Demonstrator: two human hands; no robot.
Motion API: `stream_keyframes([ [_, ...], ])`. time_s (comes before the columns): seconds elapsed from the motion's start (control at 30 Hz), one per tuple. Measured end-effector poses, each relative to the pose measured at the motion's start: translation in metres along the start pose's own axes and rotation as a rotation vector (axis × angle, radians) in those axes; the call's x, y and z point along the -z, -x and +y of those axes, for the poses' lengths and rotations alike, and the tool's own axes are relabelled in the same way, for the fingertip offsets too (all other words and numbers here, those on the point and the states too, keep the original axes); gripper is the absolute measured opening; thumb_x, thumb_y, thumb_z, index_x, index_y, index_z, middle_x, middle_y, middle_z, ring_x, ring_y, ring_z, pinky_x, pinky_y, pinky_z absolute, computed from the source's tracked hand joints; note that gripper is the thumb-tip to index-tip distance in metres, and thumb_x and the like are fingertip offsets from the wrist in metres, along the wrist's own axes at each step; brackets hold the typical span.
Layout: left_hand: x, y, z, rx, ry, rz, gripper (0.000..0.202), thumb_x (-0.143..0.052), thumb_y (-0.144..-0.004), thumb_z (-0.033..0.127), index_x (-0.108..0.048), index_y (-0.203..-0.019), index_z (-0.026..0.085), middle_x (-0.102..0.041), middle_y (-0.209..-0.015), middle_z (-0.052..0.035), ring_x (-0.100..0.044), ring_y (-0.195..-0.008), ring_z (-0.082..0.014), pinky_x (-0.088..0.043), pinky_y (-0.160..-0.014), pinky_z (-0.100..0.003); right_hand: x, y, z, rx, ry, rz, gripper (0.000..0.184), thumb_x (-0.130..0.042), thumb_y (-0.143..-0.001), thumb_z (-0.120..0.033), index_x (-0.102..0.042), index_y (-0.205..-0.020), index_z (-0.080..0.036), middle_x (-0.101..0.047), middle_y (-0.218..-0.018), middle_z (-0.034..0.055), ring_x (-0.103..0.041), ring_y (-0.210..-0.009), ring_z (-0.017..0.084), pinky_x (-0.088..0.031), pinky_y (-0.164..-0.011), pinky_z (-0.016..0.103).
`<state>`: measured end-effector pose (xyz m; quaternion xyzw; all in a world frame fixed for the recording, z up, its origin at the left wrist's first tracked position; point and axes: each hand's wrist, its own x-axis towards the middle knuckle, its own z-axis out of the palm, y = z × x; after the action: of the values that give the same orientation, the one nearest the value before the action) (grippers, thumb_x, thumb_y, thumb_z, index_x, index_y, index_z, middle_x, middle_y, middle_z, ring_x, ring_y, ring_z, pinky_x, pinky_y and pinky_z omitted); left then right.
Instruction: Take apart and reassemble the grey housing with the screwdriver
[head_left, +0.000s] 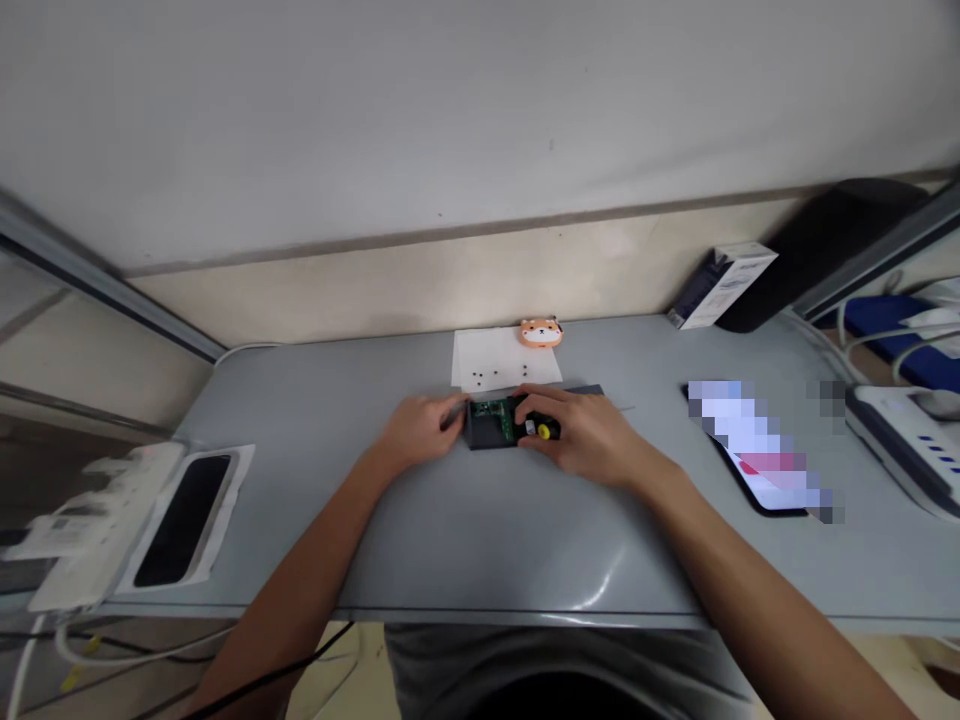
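A dark, flat device casing (pixel 489 437) lies on the desk with a green circuit board (pixel 493 408) exposed in it. My left hand (pixel 421 428) pinches the casing's left edge between thumb and fingers. From the right, my right hand (pixel 592 432) curls over the casing, its fingers closed around a black piece with a round yellow end (pixel 544 432). I cannot tell whether that piece is loose or part of the device. Behind the casing, several tiny dark screws or similar bits rest on a white paper (pixel 487 350). At the paper's back right corner sits an orange animal-face case (pixel 541 333).
A phone with a lit screen (pixel 754 450) lies to the right, near a white device (pixel 911 440). At the left are a dark phone (pixel 184 520) and a white power strip (pixel 112 520) with plugs. A box (pixel 720 285) and a black cylinder (pixel 817 250) stand back right.
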<state>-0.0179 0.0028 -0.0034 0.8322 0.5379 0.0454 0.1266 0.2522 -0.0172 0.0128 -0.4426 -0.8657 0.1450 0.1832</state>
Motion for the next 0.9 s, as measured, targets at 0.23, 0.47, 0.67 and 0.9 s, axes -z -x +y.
stream_keyframes([
  [0.23, 0.003, 0.003, -0.002, -0.044, -0.002, 0.007, 0.047, -0.054, -0.099, 0.033, -0.069, -0.143, 0.026, -0.067, -0.063, 0.0012, -0.064, -0.059, -0.0204, -0.049, -0.067, -0.031, -0.003, -0.004, -0.002, -0.041, 0.045, -0.096, 0.020, -0.076, -0.089, -0.022, -0.075, -0.108, -0.030, -0.079, -0.128, -0.0008, -0.076, -0.081, 0.023, -0.041, -0.058, 0.031],
  [0.47, -0.006, 0.004, -0.010, -0.130, 0.036, 0.110, 0.049, -0.056, -0.098, 0.025, -0.067, -0.146, 0.026, -0.072, -0.072, 0.0011, -0.064, -0.060, -0.0172, -0.051, -0.067, -0.029, 0.004, 0.002, -0.001, 0.088, -0.001, 0.088, 0.027, -0.074, -0.092, -0.026, -0.074, -0.118, -0.029, -0.075, -0.136, 0.0049, -0.076, -0.076, 0.021, -0.049, -0.058, 0.032],
  [0.67, -0.004, -0.004, 0.000, -0.252, 0.158, 0.490, 0.041, -0.049, -0.103, 0.022, -0.064, -0.141, 0.021, -0.071, -0.097, -0.0061, -0.069, -0.087, -0.0192, -0.058, -0.082, -0.033, 0.037, 0.003, -0.004, 0.126, -0.619, 1.053, 0.018, -0.052, -0.101, -0.025, -0.069, -0.093, -0.025, -0.072, -0.084, 0.0009, -0.069, -0.065, 0.017, -0.052, -0.060, 0.033],
  [0.9, -0.003, -0.016, 0.037, -0.428, 0.141, 0.234, 0.054, -0.071, -0.096, 0.035, -0.058, -0.146, 0.023, -0.067, -0.140, -0.0123, -0.062, -0.130, -0.0306, -0.051, -0.114, -0.050, 0.017, -0.019, 0.009, -0.375, -0.687, 1.124, 0.041, -0.040, -0.099, -0.044, -0.057, -0.068, -0.023, -0.055, -0.066, -0.0002, -0.053, -0.064, 0.016, -0.039, -0.059, 0.031],
])
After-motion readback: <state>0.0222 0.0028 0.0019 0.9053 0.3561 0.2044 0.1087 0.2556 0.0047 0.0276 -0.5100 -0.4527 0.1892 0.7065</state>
